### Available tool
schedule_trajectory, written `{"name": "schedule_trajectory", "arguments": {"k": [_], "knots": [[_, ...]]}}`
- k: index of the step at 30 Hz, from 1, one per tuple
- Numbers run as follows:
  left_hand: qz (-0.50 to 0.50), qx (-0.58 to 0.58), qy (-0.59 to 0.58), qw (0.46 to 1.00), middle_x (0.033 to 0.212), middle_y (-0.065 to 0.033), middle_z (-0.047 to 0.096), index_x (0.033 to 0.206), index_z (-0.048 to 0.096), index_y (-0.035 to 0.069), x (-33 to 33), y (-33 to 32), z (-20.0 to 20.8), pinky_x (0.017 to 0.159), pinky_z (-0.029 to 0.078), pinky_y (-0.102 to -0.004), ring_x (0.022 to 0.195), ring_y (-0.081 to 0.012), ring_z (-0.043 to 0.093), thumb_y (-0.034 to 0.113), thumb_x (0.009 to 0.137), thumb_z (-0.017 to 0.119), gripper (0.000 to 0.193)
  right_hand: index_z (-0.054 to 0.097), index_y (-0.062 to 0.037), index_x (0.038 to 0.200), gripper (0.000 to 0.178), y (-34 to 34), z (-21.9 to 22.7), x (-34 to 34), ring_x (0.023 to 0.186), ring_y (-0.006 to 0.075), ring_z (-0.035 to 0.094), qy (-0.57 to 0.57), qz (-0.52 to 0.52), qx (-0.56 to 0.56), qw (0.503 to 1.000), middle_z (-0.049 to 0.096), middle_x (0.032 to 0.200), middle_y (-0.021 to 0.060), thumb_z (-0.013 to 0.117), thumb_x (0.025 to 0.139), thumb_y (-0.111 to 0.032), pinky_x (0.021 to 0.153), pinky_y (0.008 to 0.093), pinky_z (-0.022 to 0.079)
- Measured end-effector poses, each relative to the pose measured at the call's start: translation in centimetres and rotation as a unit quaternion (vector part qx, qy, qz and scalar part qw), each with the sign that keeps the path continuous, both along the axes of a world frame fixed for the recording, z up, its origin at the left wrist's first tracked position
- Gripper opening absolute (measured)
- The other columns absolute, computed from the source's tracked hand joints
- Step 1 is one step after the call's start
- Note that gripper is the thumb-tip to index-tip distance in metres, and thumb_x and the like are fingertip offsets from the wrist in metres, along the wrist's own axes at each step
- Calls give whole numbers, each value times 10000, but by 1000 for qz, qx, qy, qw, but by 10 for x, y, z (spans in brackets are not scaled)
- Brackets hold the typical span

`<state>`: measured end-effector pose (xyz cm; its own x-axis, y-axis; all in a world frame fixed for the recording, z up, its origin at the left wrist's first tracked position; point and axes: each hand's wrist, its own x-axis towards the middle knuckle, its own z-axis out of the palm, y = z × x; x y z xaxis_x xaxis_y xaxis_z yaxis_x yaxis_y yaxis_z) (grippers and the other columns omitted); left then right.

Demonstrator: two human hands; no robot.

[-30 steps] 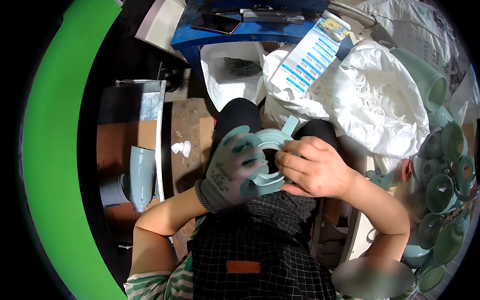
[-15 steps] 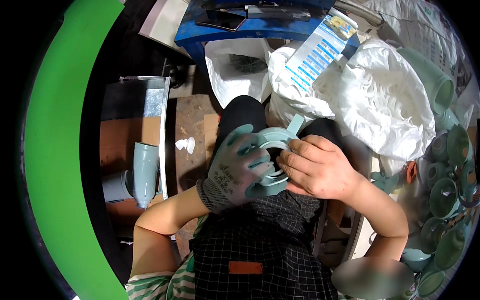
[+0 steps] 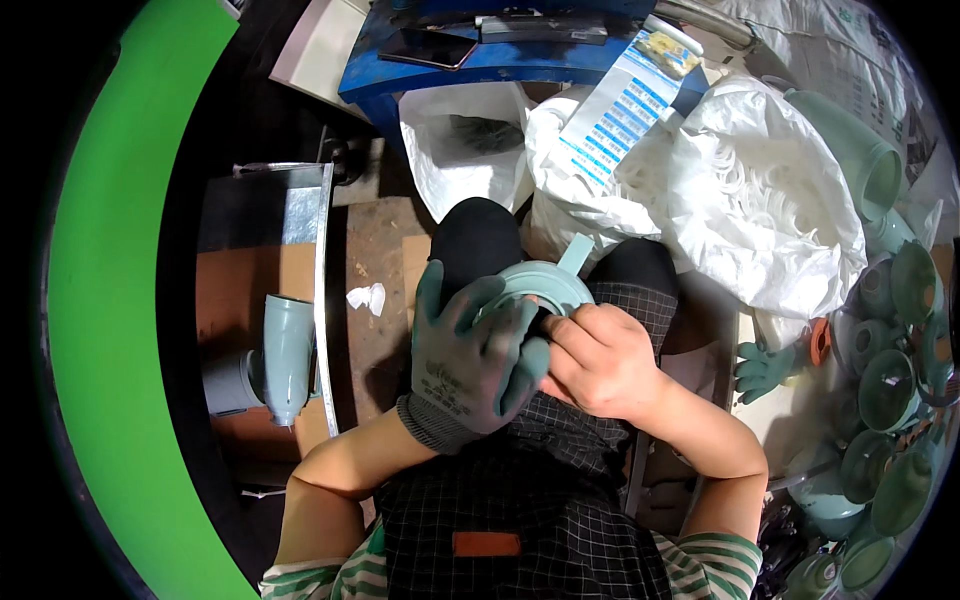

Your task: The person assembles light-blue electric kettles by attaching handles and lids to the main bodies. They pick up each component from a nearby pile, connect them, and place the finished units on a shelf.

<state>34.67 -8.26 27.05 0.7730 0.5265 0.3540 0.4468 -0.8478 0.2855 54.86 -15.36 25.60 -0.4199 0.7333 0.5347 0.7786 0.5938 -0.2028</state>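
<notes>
A pale green round plastic part (image 3: 540, 277) with a raised rim and a flat tab lies over my lap, between my knees. My left hand (image 3: 470, 355), in a grey glove with green fingers, is closed at its left and near side; the glove covers much of it. Bare, my right hand (image 3: 605, 360) is closed in a pinch by the part's near right edge, close to the left thumb. What lies between the right fingertips is hidden.
White bags stand ahead, one with white rings (image 3: 770, 190). A blue stool (image 3: 490, 65) bears a phone (image 3: 428, 48). Green cup-shaped parts (image 3: 888, 390) and a green glove (image 3: 765, 372) lie right. Left, a metal-edged bin (image 3: 322, 300) holds grey-green cylinders (image 3: 287, 350).
My right hand has drawn nearer and to the left, its fingers now bunched into a pinch. My left hand has shifted slightly left. The round part has tilted and its opening is mostly covered.
</notes>
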Motion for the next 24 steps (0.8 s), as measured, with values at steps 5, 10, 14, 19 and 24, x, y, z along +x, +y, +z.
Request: {"name": "schedule_trajectory", "arguments": {"k": [5,10,14,19,24], "knots": [[-7,86,122,989,1145,-109,617,1107,685,29,17,15,27,1144,341,-586,1201,-336,564,198,849,712,310,619,-64,801,289,0,3,-1,802,223,553,-23,2,-18,1000,527,844,56,750,680,-291,665,327,508],[-36,141,128,981,1111,-46,639,887,756,92,34,32,32,1125,378,-536,1211,-276,555,192,854,690,124,594,-80,774,277,-2,1,-2,770,212,526,-15,-2,-18,1000,488,812,42,742,686,-297,632,319,494],[-79,30,214,973,1138,-42,664,918,770,82,34,39,32,1088,424,-474,1214,-270,572,195,863,679,155,586,-85,768,330,0,-6,-2,762,211,521,14,-1,-20,1000,492,824,45,775,623,-314,603,310,482],[-122,57,201,970,1103,-86,690,1045,746,88,28,46,34,899,556,-426,1066,-291,674,214,869,701,222,582,-89,772,366,-3,-7,0,755,217,515,51,-6,-55,997,483,821,41,799,591,-322,613,330,483],[-249,-290,-155,911,1093,-97,705,1195,679,78,48,105,1,894,576,-394,1033,-253,709,212,913,749,321,627,-64,988,431,-13,-9,13,874,253,591,275,21,-35,960,619,1030,99,832,819,-403,723,364,515]]}}
